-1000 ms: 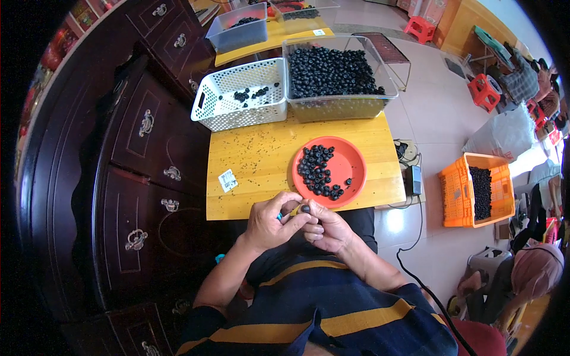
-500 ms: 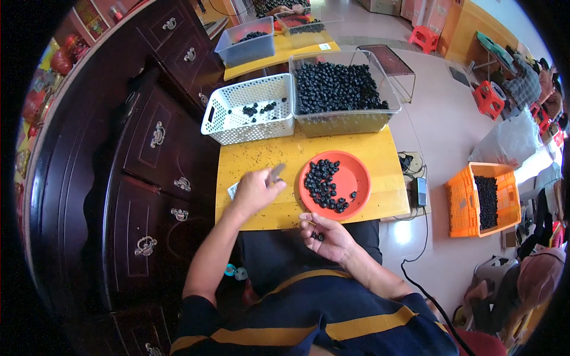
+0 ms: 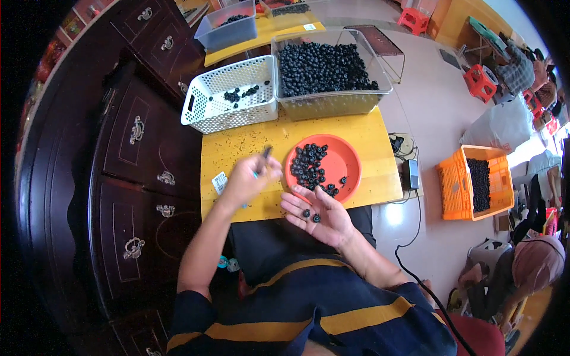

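Note:
My left hand [image 3: 252, 180] is closed around a small flat dark blade-like tool [image 3: 266, 152], which sticks up past the fingers. A bit of blue shows at the grip, and motion smears the hand. My right hand [image 3: 320, 215] lies palm up at the table's front edge, fingers stretched out. Two small round black pieces with ringed centres, one a piece [image 3: 316, 218] near the palm, rest on it. Just beyond, a red-orange plate [image 3: 344, 155] carries many such pieces, heaped on its left side. Its front rim is close to my right fingertips.
Behind the plate stand a white perforated basket [image 3: 234, 120] with several pieces and a clear bin [image 3: 332, 107] full of them. Dark crumbs litter the yellow table [image 3: 237, 148]. A dark cabinet [image 3: 148, 160] borders the left; an orange crate [image 3: 448, 187] and a cable [image 3: 409, 242] lie right.
My right fingers have spread from a curled pose, baring the two black pieces. My left hand still grips the tool, which has tilted more upright. The whole view has shifted slightly.

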`<control>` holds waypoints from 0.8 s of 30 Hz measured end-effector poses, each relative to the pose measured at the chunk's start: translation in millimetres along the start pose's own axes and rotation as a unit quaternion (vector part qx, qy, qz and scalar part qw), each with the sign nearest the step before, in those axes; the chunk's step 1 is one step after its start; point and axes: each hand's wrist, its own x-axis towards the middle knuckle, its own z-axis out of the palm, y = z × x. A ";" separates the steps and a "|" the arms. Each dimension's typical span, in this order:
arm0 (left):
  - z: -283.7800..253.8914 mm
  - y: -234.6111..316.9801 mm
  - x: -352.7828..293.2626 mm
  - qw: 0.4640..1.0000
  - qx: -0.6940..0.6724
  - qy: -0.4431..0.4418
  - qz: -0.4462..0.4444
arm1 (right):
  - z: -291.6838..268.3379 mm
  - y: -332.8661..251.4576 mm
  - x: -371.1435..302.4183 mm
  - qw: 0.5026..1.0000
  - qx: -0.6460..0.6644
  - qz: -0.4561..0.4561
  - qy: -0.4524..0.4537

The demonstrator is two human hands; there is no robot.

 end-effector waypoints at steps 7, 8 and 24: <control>51.8 11.4 -71.4 0.978 0.187 -0.068 0.064 | -5.9 4.4 6.2 0.999 -0.014 0.004 -0.043; 53.4 9.8 -75.2 0.978 0.188 -0.064 0.061 | 1.2 6.7 6.0 1.000 -0.026 0.001 -0.012; 36.6 19.6 -79.3 0.990 0.124 -0.015 0.066 | -1.8 14.6 -7.2 0.979 -0.198 0.041 0.036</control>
